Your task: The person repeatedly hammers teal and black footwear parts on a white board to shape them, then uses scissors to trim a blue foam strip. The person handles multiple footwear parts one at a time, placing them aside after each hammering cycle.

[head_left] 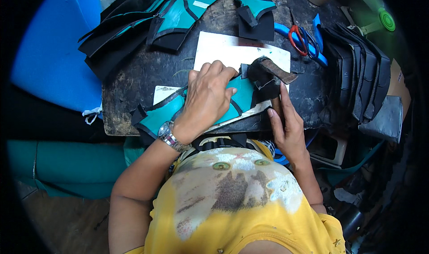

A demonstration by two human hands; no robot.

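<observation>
The left hand (208,97) lies flat, fingers spread, pressing the teal and black shoe piece (232,100) against the white board (232,50) at the counter's (134,82) near edge. The right hand (288,129) is closed on a hammer (272,73), whose head rests on the piece's black right end, just beyond the left fingertips.

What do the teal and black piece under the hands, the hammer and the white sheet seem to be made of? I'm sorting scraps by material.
Teal and black piece: looks like synthetic leather, smooth, with a slight sheen, flexible and flat. Hammer: dull, rusty metal head; its handle under the right hand is hard to tell. White sheet: smooth, glossy, stiff, possibly plastic or coated board. The left hand presses the piece.
</observation>
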